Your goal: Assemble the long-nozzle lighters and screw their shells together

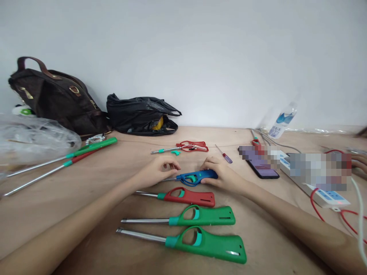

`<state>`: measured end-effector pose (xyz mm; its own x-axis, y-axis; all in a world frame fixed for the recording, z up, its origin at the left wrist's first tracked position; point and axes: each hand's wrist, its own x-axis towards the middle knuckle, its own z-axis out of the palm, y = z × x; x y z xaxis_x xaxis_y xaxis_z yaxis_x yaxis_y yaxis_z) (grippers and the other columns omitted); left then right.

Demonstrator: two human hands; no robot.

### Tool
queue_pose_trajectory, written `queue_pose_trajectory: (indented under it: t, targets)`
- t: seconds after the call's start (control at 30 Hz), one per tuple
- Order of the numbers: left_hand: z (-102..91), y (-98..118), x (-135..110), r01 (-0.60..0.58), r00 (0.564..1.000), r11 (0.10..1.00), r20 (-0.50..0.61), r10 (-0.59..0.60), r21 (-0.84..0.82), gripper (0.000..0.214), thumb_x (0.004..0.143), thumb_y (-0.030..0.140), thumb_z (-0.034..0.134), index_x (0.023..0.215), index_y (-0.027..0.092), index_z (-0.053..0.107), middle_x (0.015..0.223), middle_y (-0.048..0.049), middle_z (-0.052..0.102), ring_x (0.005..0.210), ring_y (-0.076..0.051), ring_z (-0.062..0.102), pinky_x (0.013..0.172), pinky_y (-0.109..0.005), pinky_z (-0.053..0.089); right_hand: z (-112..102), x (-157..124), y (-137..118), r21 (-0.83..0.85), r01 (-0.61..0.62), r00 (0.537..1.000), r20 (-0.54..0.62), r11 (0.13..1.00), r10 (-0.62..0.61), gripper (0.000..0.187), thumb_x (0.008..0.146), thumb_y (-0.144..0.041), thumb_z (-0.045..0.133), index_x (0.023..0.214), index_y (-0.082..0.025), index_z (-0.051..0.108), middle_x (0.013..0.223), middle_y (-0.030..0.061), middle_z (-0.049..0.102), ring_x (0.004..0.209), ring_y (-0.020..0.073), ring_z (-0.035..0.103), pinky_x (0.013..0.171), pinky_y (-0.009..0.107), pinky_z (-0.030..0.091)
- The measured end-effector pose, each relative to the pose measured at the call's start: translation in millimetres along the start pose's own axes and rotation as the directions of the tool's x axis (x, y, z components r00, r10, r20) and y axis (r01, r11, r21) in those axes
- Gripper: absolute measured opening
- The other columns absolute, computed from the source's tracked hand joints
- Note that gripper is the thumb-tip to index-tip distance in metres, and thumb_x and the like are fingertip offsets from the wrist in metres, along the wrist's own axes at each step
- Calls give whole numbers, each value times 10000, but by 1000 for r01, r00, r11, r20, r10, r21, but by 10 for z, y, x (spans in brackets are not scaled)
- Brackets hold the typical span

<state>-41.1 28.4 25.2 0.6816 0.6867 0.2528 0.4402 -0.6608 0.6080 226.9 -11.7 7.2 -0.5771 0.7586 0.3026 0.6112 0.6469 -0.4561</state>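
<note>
A blue long-nosed lighter point(197, 177) with a teal trigger lies in front of me. My right hand point(219, 173) grips its handle from above, fingers wrapped round the back part. My left hand point(157, 170) is beside its metal tube, fingers loosely curled and apart, with nothing visible in them; part of the tube is hidden by this hand. Nearer to me lie a red lighter point(189, 196), a green lighter point(212, 215) and another green lighter point(218, 244), tubes to the left. Beyond my hands, a red lighter casing point(195, 146) lies opened, with a loose teal piece point(176, 153) and a metal tube.
A screwdriver point(225, 154), a phone point(260, 166) and a power strip point(327, 194) with cables are to the right, near another person's hand point(359, 162). A bottle point(282, 120) leans at the wall. Left are lighters point(94, 145), a black plastic bag point(137, 114) and a backpack point(63, 99).
</note>
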Motion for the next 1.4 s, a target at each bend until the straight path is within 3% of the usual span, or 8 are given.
queue_pose_trajectory:
  t: [0.4,0.87,1.4]
  targets:
    - [53,7,-16,-46,994,999,96,45,5,94,842,219,627,861,164,702,869,-36,694,840,-178,618,765,-269,455,59,-7,-21,9,-2,1000,-3,1000,2,171,851,-291,668,966,-171,625,980,77,580,968,224,542,852,372,459]
    - [193,45,-17,-14,1000,995,19,12,99,48,812,170,645,778,138,657,777,-36,663,750,-174,589,693,-258,442,64,-9,10,-24,-11,1000,-18,1000,10,186,851,-315,669,970,-176,638,994,78,573,978,227,543,880,391,457]
    - [187,58,-16,-9,999,997,33,6,73,100,822,218,619,761,141,643,739,-31,635,693,-162,550,632,-248,411,67,8,18,-3,-20,999,-29,1000,20,205,845,-300,679,1016,-194,644,1000,84,597,991,245,542,883,426,445]
